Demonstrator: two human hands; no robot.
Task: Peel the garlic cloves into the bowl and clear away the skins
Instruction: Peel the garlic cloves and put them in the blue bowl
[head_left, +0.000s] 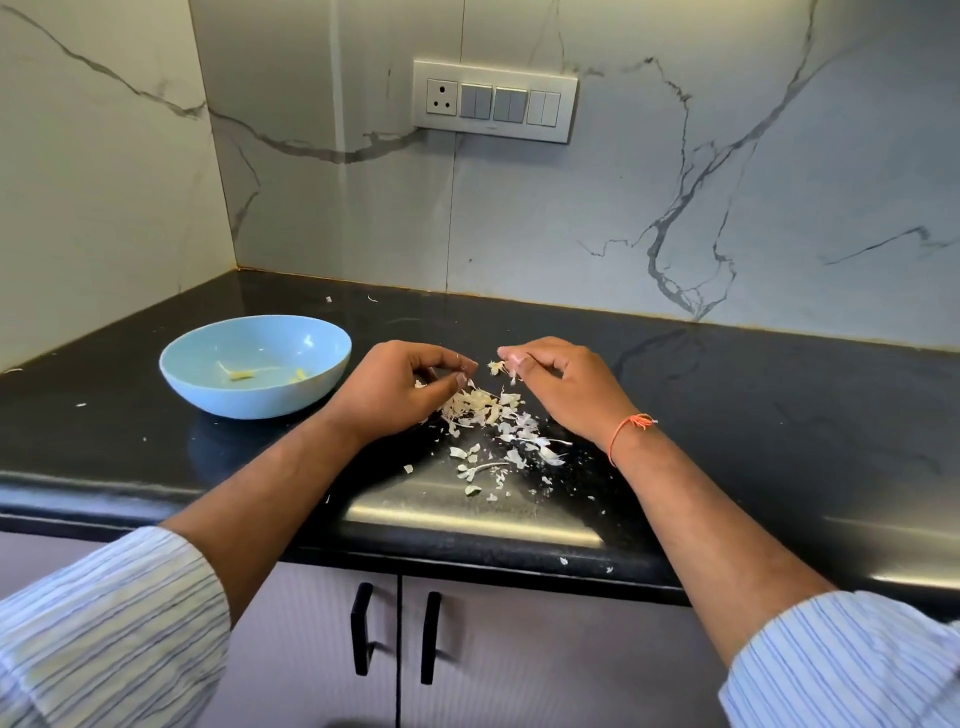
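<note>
Two hands: right hand pinches a skin scrap above the skins; left hand's grip unclear.

One blue bowl is sitting on the table, holding about three pale garlic pieces. Two hands are showing, the left hand and right hand. One pile of skins is lying there, its scraps too many to count. Two cabinet handles are hanging below.

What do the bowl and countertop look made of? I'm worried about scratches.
The blue bowl looks like matte melamine or glazed ceramic: even colour, soft sheen; I can't tell which. The black countertop looks like polished granite: fine speckles, mirror-like reflections.
</note>
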